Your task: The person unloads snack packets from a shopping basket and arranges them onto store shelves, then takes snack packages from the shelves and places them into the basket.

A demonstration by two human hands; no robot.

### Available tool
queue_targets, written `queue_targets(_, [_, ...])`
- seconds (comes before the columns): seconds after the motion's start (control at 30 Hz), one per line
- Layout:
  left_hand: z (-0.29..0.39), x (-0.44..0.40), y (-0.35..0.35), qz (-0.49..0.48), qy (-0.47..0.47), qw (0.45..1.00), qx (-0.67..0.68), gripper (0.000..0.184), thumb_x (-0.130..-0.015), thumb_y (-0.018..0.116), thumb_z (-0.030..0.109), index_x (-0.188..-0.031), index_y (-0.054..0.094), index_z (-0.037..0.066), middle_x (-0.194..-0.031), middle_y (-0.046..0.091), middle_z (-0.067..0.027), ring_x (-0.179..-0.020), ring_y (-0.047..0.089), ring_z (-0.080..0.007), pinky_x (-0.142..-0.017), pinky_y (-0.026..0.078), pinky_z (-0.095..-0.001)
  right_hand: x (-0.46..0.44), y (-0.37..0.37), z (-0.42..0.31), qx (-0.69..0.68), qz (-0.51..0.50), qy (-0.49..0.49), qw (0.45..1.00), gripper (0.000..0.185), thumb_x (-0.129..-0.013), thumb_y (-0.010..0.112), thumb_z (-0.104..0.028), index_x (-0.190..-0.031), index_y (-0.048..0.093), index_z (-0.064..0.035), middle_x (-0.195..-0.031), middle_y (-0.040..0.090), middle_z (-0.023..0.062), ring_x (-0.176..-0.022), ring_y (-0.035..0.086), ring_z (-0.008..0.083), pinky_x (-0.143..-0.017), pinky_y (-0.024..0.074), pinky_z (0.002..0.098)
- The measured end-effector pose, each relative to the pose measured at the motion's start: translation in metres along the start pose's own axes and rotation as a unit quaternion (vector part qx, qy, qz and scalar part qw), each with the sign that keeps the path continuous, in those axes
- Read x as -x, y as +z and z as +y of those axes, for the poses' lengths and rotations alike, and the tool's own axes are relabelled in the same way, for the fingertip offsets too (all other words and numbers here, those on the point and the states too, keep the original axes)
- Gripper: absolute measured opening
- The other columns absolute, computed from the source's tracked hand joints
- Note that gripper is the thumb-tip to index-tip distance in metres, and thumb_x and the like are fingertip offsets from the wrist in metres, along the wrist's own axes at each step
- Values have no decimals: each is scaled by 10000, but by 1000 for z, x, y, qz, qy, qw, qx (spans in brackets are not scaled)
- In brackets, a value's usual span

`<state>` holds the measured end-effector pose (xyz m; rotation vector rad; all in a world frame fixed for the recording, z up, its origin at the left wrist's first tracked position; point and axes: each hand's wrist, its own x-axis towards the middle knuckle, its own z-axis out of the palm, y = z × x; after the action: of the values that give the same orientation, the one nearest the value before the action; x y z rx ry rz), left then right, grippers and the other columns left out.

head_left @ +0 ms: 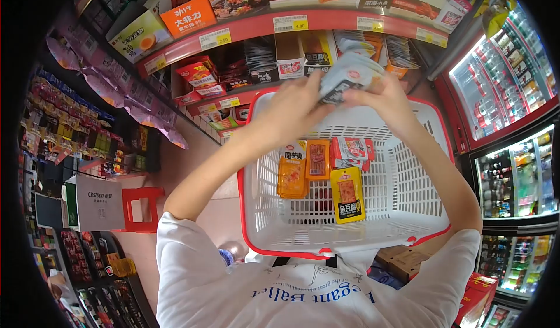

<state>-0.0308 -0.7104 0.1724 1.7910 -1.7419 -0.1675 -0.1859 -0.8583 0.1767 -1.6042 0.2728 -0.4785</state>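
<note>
A small stack of grey-white snack packets [352, 74] is held up above the far rim of the basket, in front of the shelf. My right hand [378, 93] grips it from the right, thumb across its lower front. On the other side my left hand [298, 107] closes on the stack's left edge, slightly blurred. Below both hands is a white plastic shopping basket [402, 197] with a red rim. In it lie orange snack packets [293, 176], a reddish-brown packet [318, 159], red-and-white packets [352, 149] and a yellow fish tofu packet [347, 195].
Ahead, a red-edged shelf [251, 30] carries boxes of packets, including a red pack [199, 76] and price tags. Glass-door drink coolers [516, 173] line the right. To the left are hanging snacks [76, 124], a white carton [96, 202] and a red stool [142, 210].
</note>
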Motion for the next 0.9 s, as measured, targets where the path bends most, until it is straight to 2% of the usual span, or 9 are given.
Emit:
queue_targets(0.13, [-43,-5,-34,42,42,997,-49,385,-937,560,282,-1124,527,-53,-1032,616,-189,-946,616,-315,-823,471,-345,-41,17,11,67,10,-109,992,393,-797,746,-74,-1124,574,63,-920,692,96,-785,667,129,-712,543,252])
queue_targets(0.2, [-73,-4,-51,87,-16,973,213,287,-964,488,210,-1070,564,-46,-1024,634,-123,-944,624,-224,-839,470,-301,-54,29,10,70,65,-140,986,390,-801,748,-86,-1107,575,84,-920,692,109,-798,660,121,-692,540,250])
queue_targets(0.27, [-113,6,-66,50,-106,965,234,248,-962,415,121,-1031,586,-45,-1002,640,-86,-941,616,-165,-840,473,-278,-67,36,19,41,72,-184,979,366,-793,750,-84,-1087,596,71,-911,695,102,-785,646,101,-686,540,246])
queue_targets(0.43, [-186,22,-32,-99,-148,970,164,395,-900,403,-15,-1278,509,-60,-1207,607,-160,-1163,568,-239,-986,440,-320,-88,48,44,158,57,-199,965,270,-797,710,-43,-1051,633,6,-978,681,84,-805,642,115,-696,544,265])
queue_targets(0.53, [-203,19,-14,-23,-64,990,123,413,-903,404,-8,-1305,480,-62,-1258,582,-159,-1195,543,-253,-1013,425,-337,-100,56,55,201,22,-262,943,266,-797,691,-27,-1052,624,7,-1008,664,89,-839,647,174,-699,541,288])
queue_targets(0.7, [-203,13,-6,12,-132,959,251,390,-925,399,26,-1287,476,-95,-1282,544,-209,-1203,536,-271,-1008,437,-346,-114,72,69,174,76,-240,952,260,-810,668,-15,-1064,611,1,-1015,659,111,-799,643,199,-717,537,301])
queue_targets(0.83, [-195,-2,-14,86,-212,801,553,374,-973,421,156,-1248,481,-90,-1261,540,-211,-1193,527,-288,-1039,419,-375,-123,70,67,154,45,-262,952,241,-810,673,-33,-1037,601,8,-954,667,119,-764,631,187,-676,522,289])
queue_targets(0.87, [-196,-11,-15,132,-268,714,633,387,-987,421,206,-1240,481,-81,-1254,541,-201,-1190,521,-288,-1052,407,-384,-122,67,62,197,41,-204,958,235,-807,678,-42,-1018,592,16,-917,668,122,-756,626,180,-661,511,286])
queue_targets(0.9, [-195,-17,-17,144,-278,713,627,412,-996,410,250,-1255,473,-64,-1254,540,-182,-1178,514,-286,-1054,387,-387,-121,65,57,239,36,-146,959,232,-803,683,-51,-998,584,23,-879,669,125,-749,620,174,-645,501,282])
